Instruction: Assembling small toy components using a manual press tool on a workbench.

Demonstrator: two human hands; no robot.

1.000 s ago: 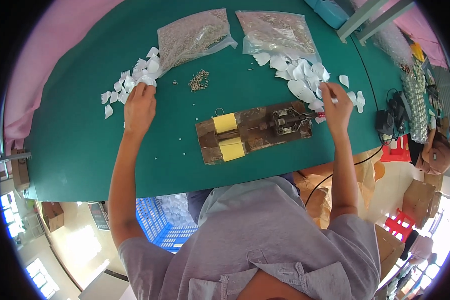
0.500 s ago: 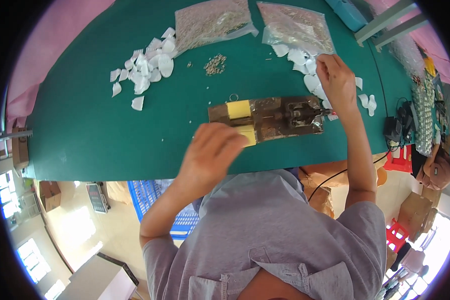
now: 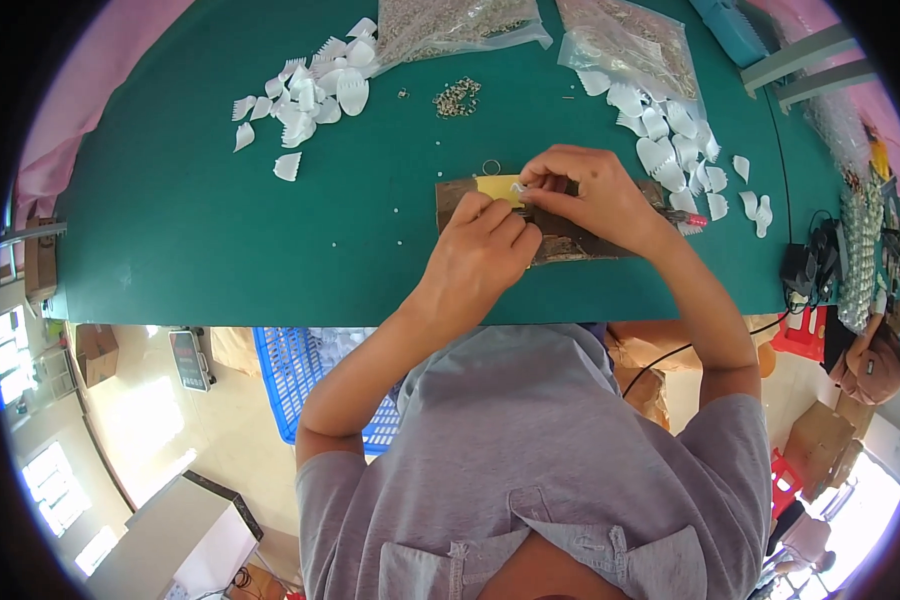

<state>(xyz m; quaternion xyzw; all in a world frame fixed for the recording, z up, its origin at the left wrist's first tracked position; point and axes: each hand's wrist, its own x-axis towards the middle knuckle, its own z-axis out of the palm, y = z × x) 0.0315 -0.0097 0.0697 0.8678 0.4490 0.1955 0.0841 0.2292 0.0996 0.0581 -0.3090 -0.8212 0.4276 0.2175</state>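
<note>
My right hand [image 3: 595, 195] pinches a small white toothed plastic piece [image 3: 518, 187] over the yellow pad [image 3: 495, 186] on a brown board jig [image 3: 452, 198]. Close beside it, my left hand [image 3: 480, 250] is closed at the jig's near left part. Whatever its fingertips grip is hidden. My right hand and forearm cover most of the jig's clamp, whose red tip [image 3: 700, 219] shows at the right end. Just beyond the jig lies a thin metal ring [image 3: 492, 167]. A pile of white toothed plastic pieces [image 3: 670, 150] sits to the right, another pile [image 3: 315, 95] far left.
A heap of small metal parts [image 3: 457, 98] lies beyond the jig. Two clear bags, the left bag [image 3: 450, 25] and the right bag [image 3: 630, 45], stand at the back. Black adapters [image 3: 808, 262] lie right. Below the green table [image 3: 190, 230] is a blue basket [image 3: 280, 385].
My right hand has come from the right pile to the jig with a white piece. My left hand has moved right and closed at the jig. The whole view has shifted slightly.
</note>
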